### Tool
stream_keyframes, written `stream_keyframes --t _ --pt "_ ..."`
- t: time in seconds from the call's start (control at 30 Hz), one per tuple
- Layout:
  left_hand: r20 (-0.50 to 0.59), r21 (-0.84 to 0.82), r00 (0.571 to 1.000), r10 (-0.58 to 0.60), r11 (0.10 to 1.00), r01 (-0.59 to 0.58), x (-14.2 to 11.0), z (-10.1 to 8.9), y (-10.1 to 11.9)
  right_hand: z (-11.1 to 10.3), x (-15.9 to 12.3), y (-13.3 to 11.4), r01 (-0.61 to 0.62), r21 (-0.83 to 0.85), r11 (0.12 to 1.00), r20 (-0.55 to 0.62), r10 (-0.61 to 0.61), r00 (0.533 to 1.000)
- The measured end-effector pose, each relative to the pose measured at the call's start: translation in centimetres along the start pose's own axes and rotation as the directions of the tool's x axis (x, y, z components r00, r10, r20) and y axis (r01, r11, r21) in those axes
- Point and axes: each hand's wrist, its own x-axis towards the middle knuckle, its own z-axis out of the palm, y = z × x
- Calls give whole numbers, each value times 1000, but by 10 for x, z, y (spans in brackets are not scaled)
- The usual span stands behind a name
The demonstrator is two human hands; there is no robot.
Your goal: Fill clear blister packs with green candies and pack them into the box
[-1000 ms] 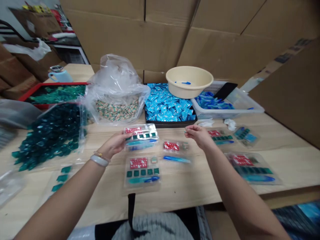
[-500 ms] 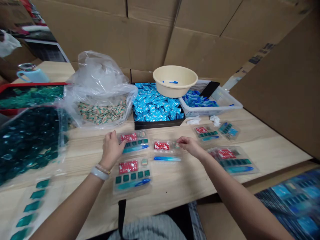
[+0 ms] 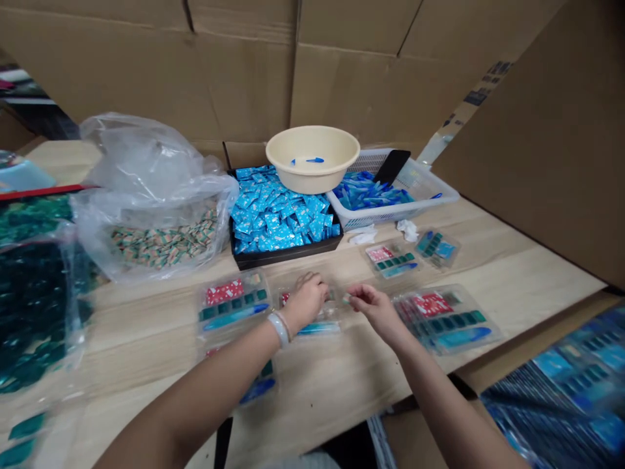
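My left hand (image 3: 306, 301) lies curled over a clear plastic pack (image 3: 312, 319) holding a red sachet and a blue tube, and its fingers hide most of the pack. Just right of it, my right hand (image 3: 375, 311) pinches a small square packet (image 3: 346, 298) between finger and thumb. Another clear pack (image 3: 233, 306), with a red sachet, green squares and a blue tube, lies left of my left hand. A third pack (image 3: 256, 384) sits partly hidden under my left forearm. Similar packs (image 3: 445, 319) lie to the right.
A cream plastic bowl (image 3: 312, 159) sits on a black tray of blue sachets (image 3: 280, 215), next to a white basket of blue tubes (image 3: 385, 195). Plastic bags of tan sachets (image 3: 161, 244) and teal pieces (image 3: 34, 306) stand left. Cardboard walls the wooden table's far side.
My left hand has moved right, from the left pack onto the middle one. My right hand now pinches the small packet. The whole scene sits further left in view.
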Motion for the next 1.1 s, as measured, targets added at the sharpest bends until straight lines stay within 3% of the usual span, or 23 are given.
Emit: stream_keyframes --t 0.17,0.57,0.67,0.9,1.03,1.1 --pt "114 -21 991 74 997 -72 -2 -7 1 3 4 14 -26 42 999 1 26 1000" --pt "196 -204 974 -111 967 151 27 -15 -1 -1 4 24 -51 115 992 -10 52 999" --pt "159 -251 975 -153 949 190 29 -13 -2 0 3 22 -55 115 992 -8 56 998" --pt "112 -213 985 -132 965 154 23 2 0 7 8 25 -7 81 997 16 6 1000" --pt "51 -175 991 -121 976 128 21 1 -2 11 17 21 96 -9 995 44 -95 994" --pt "25 -162 993 -116 980 118 17 -2 -4 14 23 18 167 -111 980 119 -154 981"
